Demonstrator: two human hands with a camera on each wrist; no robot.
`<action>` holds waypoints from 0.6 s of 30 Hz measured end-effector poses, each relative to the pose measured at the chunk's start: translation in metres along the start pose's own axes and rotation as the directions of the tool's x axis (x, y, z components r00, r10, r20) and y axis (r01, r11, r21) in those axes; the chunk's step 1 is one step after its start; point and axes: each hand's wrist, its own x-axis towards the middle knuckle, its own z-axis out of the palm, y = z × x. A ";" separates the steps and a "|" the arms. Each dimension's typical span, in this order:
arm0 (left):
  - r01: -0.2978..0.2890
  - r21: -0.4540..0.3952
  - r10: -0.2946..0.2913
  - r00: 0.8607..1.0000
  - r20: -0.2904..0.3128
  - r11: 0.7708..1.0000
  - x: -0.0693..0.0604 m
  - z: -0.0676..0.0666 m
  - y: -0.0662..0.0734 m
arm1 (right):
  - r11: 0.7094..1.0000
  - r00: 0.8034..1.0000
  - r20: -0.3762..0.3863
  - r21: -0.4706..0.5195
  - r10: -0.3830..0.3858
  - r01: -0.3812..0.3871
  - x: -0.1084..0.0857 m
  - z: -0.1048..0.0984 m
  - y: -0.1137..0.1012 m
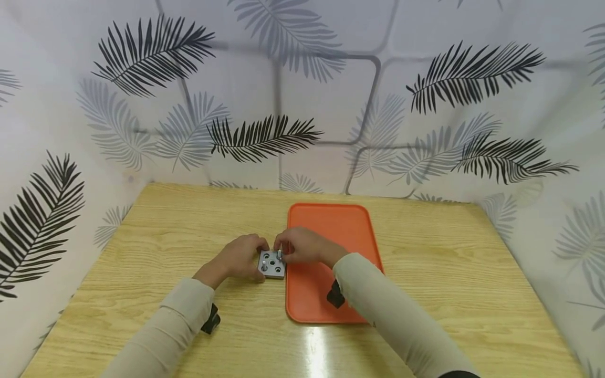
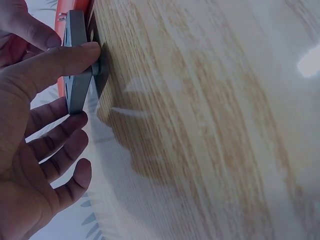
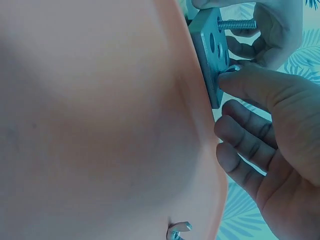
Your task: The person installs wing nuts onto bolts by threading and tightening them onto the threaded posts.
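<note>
A square grey metal plate with several holes is gripped at its left side by the left hand, thumb on the near edge and a finger on the far one. In the left wrist view the plate lies between thumb and fingers of that hand. One threaded bolt stands out of the plate in the right wrist view. The right hand pinches a second small metal piece at the far right corner hole; its thumb and fingers mostly hide that piece.
An orange-red tray lies on the wooden table, right beside the plate and under the right hand and forearm. A small shiny metal part lies on the tray. Behind the table hangs a leaf-patterned cloth.
</note>
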 end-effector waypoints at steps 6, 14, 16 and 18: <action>-0.011 0.003 0.011 1.000 -0.003 1.000 -0.001 -0.001 0.000 | 0.998 0.998 -0.037 -0.036 0.041 -0.043 0.000 0.003 0.000; -0.011 0.010 0.011 1.000 -0.003 1.000 -0.001 0.000 0.001 | 0.994 0.993 -0.061 -0.003 0.104 -0.105 -0.006 -0.002 -0.001; -0.012 0.011 0.012 1.000 -0.004 1.000 -0.001 0.000 0.000 | 0.994 0.991 -0.077 0.022 0.108 -0.107 -0.007 -0.004 0.000; -0.009 0.010 0.009 1.000 -0.003 1.000 -0.002 0.000 0.000 | 0.994 0.992 -0.085 0.066 0.093 -0.087 -0.007 -0.007 0.000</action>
